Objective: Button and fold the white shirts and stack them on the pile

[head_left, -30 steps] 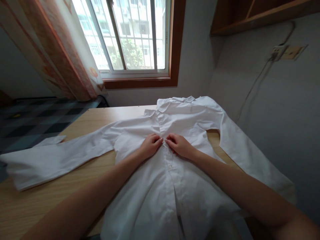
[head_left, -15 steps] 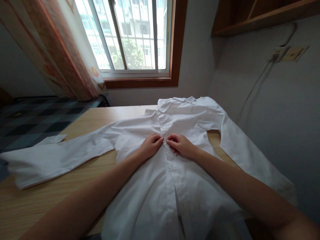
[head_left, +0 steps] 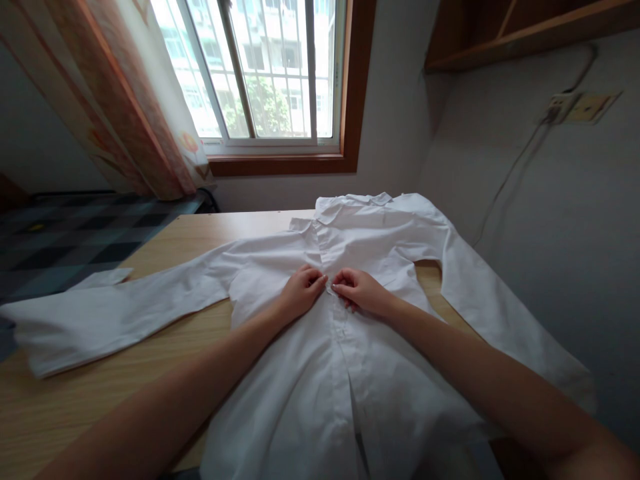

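Note:
A white long-sleeved shirt (head_left: pixel 295 393) lies front up on a light wooden table (head_left: pixel 65 407), collar toward the window and sleeves spread to both sides. My left hand (head_left: pixel 300 291) and my right hand (head_left: pixel 361 291) meet at the shirt's button placket in mid chest. Each hand pinches one edge of the placket, fingertips almost touching. The button between them is hidden by my fingers. Below my hands the placket lies closed for a stretch, then gapes open near the hem.
The left sleeve (head_left: pixel 100 317) stretches over the table's left edge. The right sleeve (head_left: pixel 505 320) runs along the grey wall. A window (head_left: pixel 265 73) with a patterned curtain (head_left: pixel 120 100) stands behind. A wall socket with cable (head_left: pixel 560 107) and a wooden shelf (head_left: pixel 520 27) are at the right.
My hands have stayed at the same spot on the placket, with only small finger movements. The shirt has not shifted.

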### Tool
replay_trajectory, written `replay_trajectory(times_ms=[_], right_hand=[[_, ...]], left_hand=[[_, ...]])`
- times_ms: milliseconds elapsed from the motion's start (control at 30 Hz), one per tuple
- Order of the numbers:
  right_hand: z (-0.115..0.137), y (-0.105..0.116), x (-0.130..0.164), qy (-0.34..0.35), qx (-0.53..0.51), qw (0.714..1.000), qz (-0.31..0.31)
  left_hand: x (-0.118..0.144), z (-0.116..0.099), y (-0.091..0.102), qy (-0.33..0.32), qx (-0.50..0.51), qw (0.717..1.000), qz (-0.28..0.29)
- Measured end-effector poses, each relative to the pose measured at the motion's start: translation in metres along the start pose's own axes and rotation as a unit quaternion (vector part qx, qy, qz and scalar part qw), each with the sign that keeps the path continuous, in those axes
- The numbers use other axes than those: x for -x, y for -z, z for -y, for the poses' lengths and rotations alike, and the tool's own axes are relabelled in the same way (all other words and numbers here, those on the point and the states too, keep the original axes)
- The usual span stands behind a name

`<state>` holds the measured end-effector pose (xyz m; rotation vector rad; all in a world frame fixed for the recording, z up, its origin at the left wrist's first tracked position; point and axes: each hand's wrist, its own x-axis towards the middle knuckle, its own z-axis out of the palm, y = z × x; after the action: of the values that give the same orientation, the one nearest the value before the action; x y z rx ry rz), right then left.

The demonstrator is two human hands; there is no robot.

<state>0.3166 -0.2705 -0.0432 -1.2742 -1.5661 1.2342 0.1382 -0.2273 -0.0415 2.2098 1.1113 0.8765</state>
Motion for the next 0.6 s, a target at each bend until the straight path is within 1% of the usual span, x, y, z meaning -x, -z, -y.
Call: replay_trajectory(times_ms=[67,133,200,267,367,500,600], right_hand=[[0.0,-0.0013,-0.0005,0.016,0.052,0.998,-0.012],[0.0011,-0.0033,-0.0008,0.053,0.136,0.989,-0.035],[0.003,-0.0056,-0.0006,0.097,0.221,0.968,-0.068],[0.005,-0.0072,0.0001,0.128,0.276,0.948,-0.09],[0.0069,-0.0058,0.001,0.149,0.305,0.937,-0.083],[0.0065,0.0011,-0.0003,0.164,0.296,0.94,-0.039],[0.0061,0.0018,-0.0018,0.158,0.31,0.937,-0.035]], left_hand=[[0.0,-0.0004,0.0004,0.004,-0.005,1.0,0.0],[-0.0002,-0.0002,0.0004,0.007,-0.012,1.0,-0.001],[-0.0006,0.0003,0.0003,0.007,-0.021,1.0,0.0],[-0.0012,0.0009,-0.0002,0.003,-0.029,1.0,0.004],[-0.002,0.0014,-0.0015,-0.009,-0.037,0.999,0.01],[-0.0023,0.0012,-0.0027,-0.019,-0.048,0.999,0.014],[-0.0025,0.0016,-0.0023,-0.018,-0.045,0.999,0.019]])
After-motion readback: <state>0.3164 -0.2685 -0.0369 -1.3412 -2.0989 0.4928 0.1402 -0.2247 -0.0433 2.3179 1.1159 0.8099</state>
